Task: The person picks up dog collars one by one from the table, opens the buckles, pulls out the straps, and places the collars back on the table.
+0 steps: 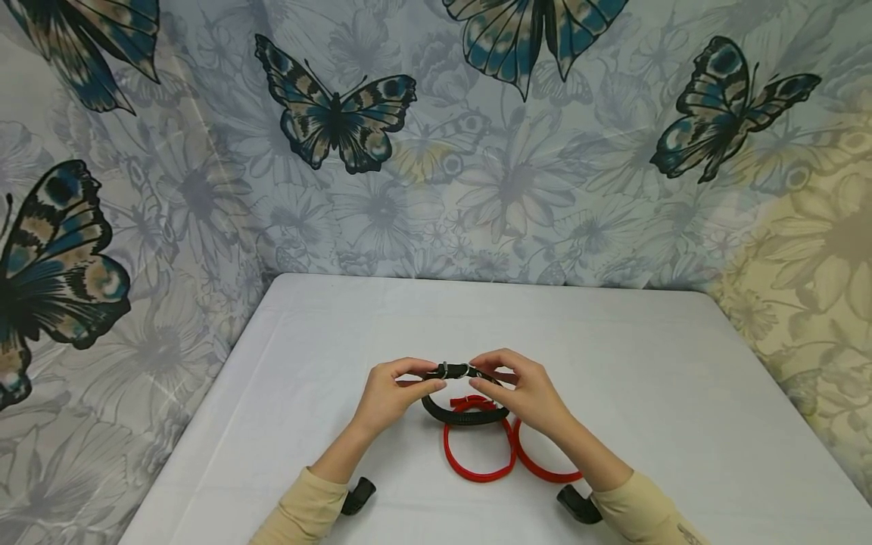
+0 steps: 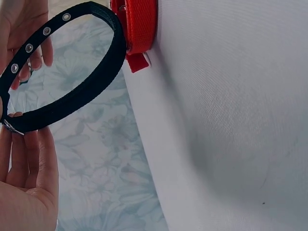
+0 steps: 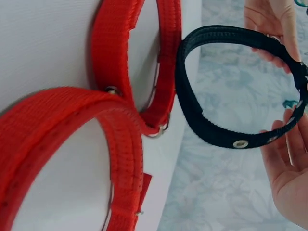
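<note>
We've got a white tbl point(image 1: 320, 333) w/ a red collar point(image 1: 479, 478) & 2nd red collar point(image 1: 552, 478) side by side, approx midway btwn L/R edges, well off the far edge.

The forearm point(image 1: 593, 454) behind the right hand point(image 1: 524, 390) partly hid a red collar point(image 1: 553, 478); both wrist views cropped the black collar point(image 3: 216, 139).

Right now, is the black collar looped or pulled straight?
Looped: the black collar curves in a ring, held by the left hand and right hand. Buckled or not: cannot tell.
</note>
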